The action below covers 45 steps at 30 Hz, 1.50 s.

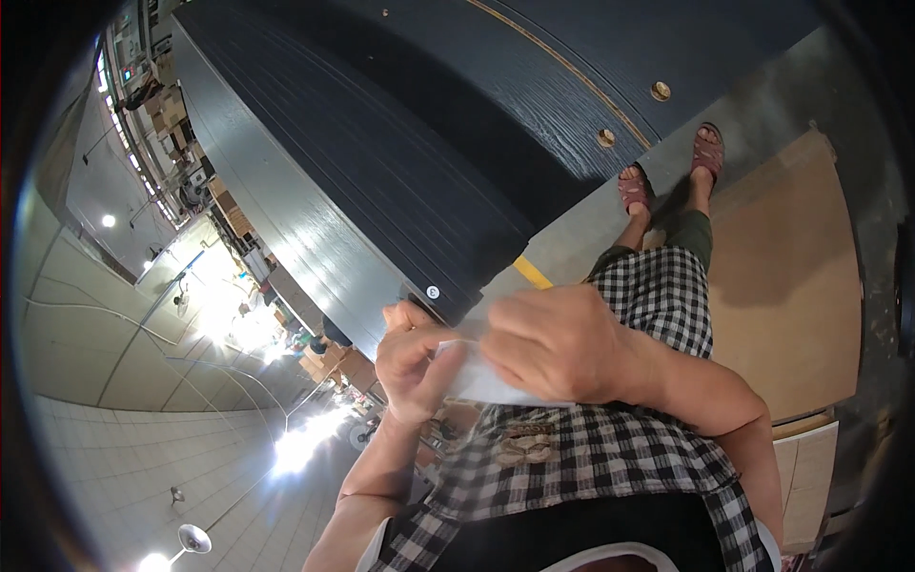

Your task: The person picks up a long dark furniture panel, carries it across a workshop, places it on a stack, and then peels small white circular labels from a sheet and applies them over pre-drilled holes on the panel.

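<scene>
My left hand (415, 362) pinches a small white sheet (491, 381) between thumb and fingers, in front of my apron. Close against the sheet's right side is my right hand (553, 343), fingers curled and slightly blurred. Its fingertips are hidden, so what they pinch cannot be made out. Just beyond my left hand lies the near corner of a stack of dark wood-grain panels (381, 153). A small round white sticker (433, 292) sits on that corner.
A wide dark panel (534, 67) with round holes lies at the far side. Brown board (791, 276) lies at the right, beside my sandalled feet. Yellow floor tape (532, 273) shows near the stack's corner. Cardboard boxes (172, 114) stand at the left.
</scene>
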Available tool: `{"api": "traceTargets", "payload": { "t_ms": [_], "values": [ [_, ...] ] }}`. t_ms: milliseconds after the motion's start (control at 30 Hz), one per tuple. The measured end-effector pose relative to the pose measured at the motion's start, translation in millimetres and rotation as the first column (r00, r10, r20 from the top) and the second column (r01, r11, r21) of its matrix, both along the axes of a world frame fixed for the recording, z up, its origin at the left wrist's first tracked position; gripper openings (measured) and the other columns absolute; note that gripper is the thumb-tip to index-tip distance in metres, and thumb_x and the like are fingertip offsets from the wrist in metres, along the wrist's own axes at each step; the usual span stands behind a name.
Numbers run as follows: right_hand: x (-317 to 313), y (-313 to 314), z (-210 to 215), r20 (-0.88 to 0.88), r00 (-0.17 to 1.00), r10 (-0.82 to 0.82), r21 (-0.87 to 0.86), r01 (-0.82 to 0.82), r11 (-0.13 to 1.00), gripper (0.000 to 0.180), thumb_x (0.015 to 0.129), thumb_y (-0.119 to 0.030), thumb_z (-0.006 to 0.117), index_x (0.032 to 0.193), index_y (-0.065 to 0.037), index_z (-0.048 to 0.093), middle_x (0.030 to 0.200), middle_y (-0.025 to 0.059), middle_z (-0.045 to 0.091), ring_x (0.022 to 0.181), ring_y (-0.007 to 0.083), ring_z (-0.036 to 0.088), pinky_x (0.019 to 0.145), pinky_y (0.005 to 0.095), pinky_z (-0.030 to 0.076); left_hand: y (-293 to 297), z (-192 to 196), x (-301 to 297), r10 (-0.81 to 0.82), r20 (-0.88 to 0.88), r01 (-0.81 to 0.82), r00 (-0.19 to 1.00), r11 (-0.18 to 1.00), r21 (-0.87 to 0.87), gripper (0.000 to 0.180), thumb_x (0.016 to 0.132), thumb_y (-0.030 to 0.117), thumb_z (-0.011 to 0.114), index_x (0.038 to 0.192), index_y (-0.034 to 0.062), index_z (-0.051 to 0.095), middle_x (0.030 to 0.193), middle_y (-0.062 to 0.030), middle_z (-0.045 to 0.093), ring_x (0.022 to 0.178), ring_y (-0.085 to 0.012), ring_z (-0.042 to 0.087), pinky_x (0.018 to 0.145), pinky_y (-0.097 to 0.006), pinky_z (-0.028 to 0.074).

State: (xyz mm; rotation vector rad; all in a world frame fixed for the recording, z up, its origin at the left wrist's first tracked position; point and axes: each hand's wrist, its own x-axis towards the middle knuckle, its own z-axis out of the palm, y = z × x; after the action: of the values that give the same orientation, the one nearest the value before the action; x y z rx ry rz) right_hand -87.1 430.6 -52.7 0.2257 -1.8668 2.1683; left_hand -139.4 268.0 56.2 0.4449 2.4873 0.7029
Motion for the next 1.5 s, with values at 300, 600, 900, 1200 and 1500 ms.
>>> {"api": "traceTargets", "payload": {
  "t_ms": [300, 600, 900, 1200, 1500],
  "values": [
    [-27.4, -12.8, -16.9, 0.378, 0.824, 0.421, -0.616, -0.115, 0.779, 0.01, 0.081, -0.009, 0.061, 0.076, -0.001, 0.059, 0.062, -0.0022, 0.049, 0.053, 0.0034, 0.041, 0.047, 0.0196, 0.033, -3.8, -1.2, -5.4, -0.087, 0.024, 0.084, 0.996, 0.991, 0.101, 0.013, 0.061, 0.005, 0.063, 0.073, 0.0048, 0.067, 0.065, -0.0018, 0.059, 0.063, -0.0144, 0.043, 0.065, -0.026, 0.031],
    [-37.7, -11.9, -10.7, 0.431, 0.769, 0.473, -0.595, -0.152, 0.789, 0.016, 0.078, -0.013, 0.062, 0.074, 0.002, 0.06, 0.059, 0.0072, 0.057, 0.051, 0.0124, 0.051, 0.05, 0.0277, 0.04, 1.2, 0.4, -5.7, -0.083, 0.048, 0.078, 0.995, 0.991, 0.106, 0.016, 0.057, 0.005, 0.063, 0.073, 0.0054, 0.069, 0.064, -0.0016, 0.06, 0.063, -0.0145, 0.043, 0.065, -0.026, 0.031],
    [-34.7, -2.6, -15.4, 0.459, 0.726, 0.512, -0.502, -0.264, 0.824, 0.016, 0.077, -0.012, 0.062, 0.071, 0.002, 0.06, 0.06, 0.0092, 0.058, 0.053, 0.0163, 0.056, 0.053, 0.0301, 0.043, -3.0, -10.7, 4.5, -0.108, 0.054, 0.1, 0.993, 0.987, 0.129, 0.018, 0.056, 0.008, 0.063, 0.073, 0.0052, 0.069, 0.062, -0.0009, 0.056, 0.063, -0.0148, 0.042, 0.066, -0.026, 0.029],
    [-32.1, -3.5, -21.3, 0.44, 0.759, 0.48, -0.496, -0.24, 0.834, 0.015, 0.077, -0.011, 0.062, 0.068, 0.001, 0.058, 0.055, 0.0011, 0.052, 0.049, 0.006, 0.044, 0.045, 0.0225, 0.033, -4.9, -15.3, 8.8, -0.118, 0.042, 0.113, 0.992, 0.988, 0.105, 0.02, 0.055, 0.013, 0.062, 0.072, 0.0049, 0.069, 0.062, -0.0002, 0.055, 0.065, -0.0146, 0.041, 0.065, -0.026, 0.029],
    [-2.1, -29.5, -29.2, 0.363, 0.928, 0.084, -0.459, 0.1, 0.883, 0.022, 0.077, -0.01, 0.06, 0.096, 0.002, 0.061, 0.07, 0.009, 0.059, 0.054, 0.0186, 0.056, 0.048, 0.0277, 0.043, -7.9, -12.3, 7.1, -0.09, 0.044, 0.084, 0.995, 0.989, 0.12, 0.02, 0.057, 0.015, 0.061, 0.072, 0.0039, 0.07, 0.061, -0.0019, 0.057, 0.064, -0.0146, 0.042, 0.064, -0.026, 0.03]
  ]
}}
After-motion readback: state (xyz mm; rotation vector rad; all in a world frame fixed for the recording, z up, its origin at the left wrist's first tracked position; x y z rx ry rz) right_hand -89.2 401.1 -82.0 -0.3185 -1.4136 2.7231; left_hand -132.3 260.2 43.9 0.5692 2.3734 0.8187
